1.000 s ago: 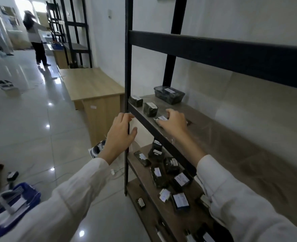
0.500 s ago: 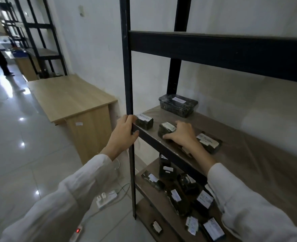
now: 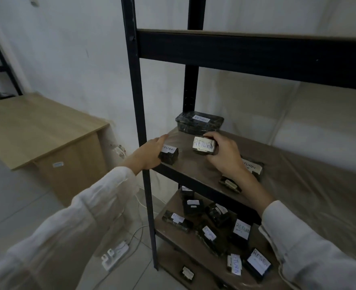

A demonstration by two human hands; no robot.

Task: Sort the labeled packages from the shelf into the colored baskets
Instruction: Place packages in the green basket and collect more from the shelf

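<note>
Starting at the left, a wooden desk [image 3: 36, 126] stands against the wall, and a power strip [image 3: 114, 256] lies on the floor near the shelf post. The left grip [image 3: 150, 153] holds a small package [image 3: 169, 154] labelled RETURN at the front-left corner of the middle shelf [image 3: 298, 185]. The right grip [image 3: 223, 155] is closed around a second package [image 3: 204, 145], tilted with its RETURN label facing the camera, in front of a larger package [image 3: 200, 122]. More labelled packages [image 3: 241, 229] lie on the shelf below.

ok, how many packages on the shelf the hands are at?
5. Large package at the back; small package at the front corner, by the left hand; labelled package in the right hand; flat package and low package beside that wrist. Arm may hide more.
</note>
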